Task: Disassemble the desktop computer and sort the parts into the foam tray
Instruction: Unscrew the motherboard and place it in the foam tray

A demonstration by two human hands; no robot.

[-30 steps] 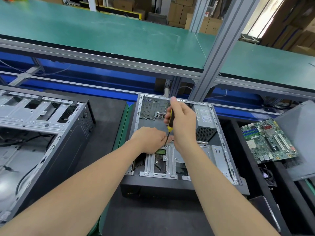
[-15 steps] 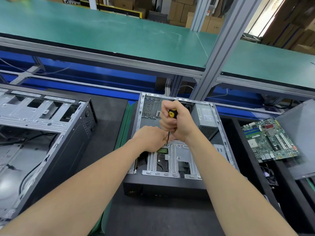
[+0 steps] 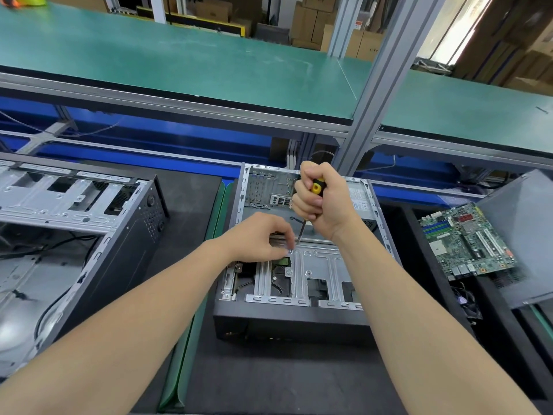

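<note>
An open desktop case (image 3: 239, 205) lies on its side in front of me, its silver drive cage (image 3: 317, 265) facing up. My right hand (image 3: 321, 202) grips a screwdriver (image 3: 316, 187) with a yellow and black handle, held upright with its tip down on the cage's far edge. My left hand (image 3: 263, 239) rests on the cage just left of the tip, fingers curled and pinching at something small by the tip; what it is I cannot tell. A green motherboard (image 3: 463, 239) lies in the black foam tray (image 3: 404, 235) at the right.
A second opened case (image 3: 89, 223) lies at the left on the black mat. A grey side panel (image 3: 520, 235) leans over the tray at the far right. Green shelving and a metal post (image 3: 377, 94) stand behind the case.
My right hand has raised a little and shifted its grip on the screwdriver handle into a full fist. My left hand's fingers have moved closer to the screwdriver tip.
</note>
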